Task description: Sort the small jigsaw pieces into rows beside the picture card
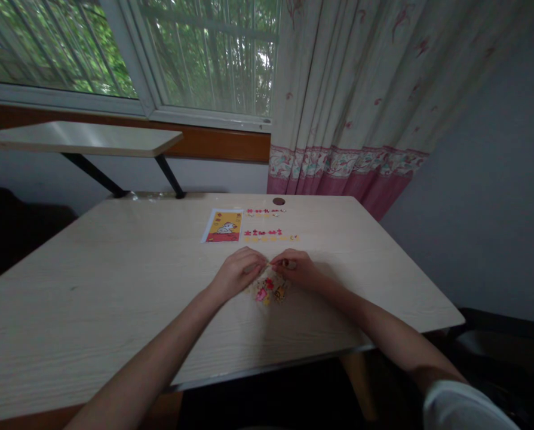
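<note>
Indoors, a pale wood-grain desk [137, 286] stands below a window [208, 60] onto greenery, a floral curtain [352, 89] to the right and a raised shelf [83, 136] at the back left. On the desk lies a printed picture [224, 228]; just right of it, small red and yellow pieces [262, 233] form rows. Nearer is a loose pile of pieces [267, 292], partly hidden by 2 hands. The left hand [240, 269] and right hand [296, 269] nearly meet above it, fingers drawn together; whether they pinch a piece, I cannot tell. The right sleeve [462, 406] is cut off below.
</note>
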Motion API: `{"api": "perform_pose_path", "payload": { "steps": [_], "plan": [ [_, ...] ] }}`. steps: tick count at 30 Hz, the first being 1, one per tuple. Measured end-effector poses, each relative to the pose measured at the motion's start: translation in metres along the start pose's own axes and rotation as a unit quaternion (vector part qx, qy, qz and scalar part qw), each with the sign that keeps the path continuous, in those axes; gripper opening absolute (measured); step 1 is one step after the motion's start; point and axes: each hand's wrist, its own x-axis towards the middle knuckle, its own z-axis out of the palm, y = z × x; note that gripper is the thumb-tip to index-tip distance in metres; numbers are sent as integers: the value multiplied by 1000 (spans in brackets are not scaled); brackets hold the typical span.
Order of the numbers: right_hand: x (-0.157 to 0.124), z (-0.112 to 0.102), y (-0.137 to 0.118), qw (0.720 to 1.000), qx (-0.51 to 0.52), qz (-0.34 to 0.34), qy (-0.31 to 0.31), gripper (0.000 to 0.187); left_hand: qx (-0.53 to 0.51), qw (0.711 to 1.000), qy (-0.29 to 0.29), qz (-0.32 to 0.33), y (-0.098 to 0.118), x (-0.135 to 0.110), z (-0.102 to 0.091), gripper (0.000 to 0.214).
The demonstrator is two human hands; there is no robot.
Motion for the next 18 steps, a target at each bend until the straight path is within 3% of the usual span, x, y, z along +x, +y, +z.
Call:
{"api": "perform_pose_path", "payload": {
  "steps": [6, 10, 14, 18],
  "plan": [
    [-1, 0, 2, 999, 22, 45, 6, 13, 3, 1000, 1, 3, 2, 0, 2, 13],
    [3, -8, 15, 997, -61, 11, 50, 15, 27, 998, -2, -49, -6, 1, -5, 19],
    [6, -24, 34, 980, -165, -12, 109, 15, 81, 991, -67, -84, -20, -2, -18, 20],
    [6, -33, 49, 973, -194, 0, 121, 15, 135, 980, -117, -90, -29, -4, -21, 20]
  ]
}}
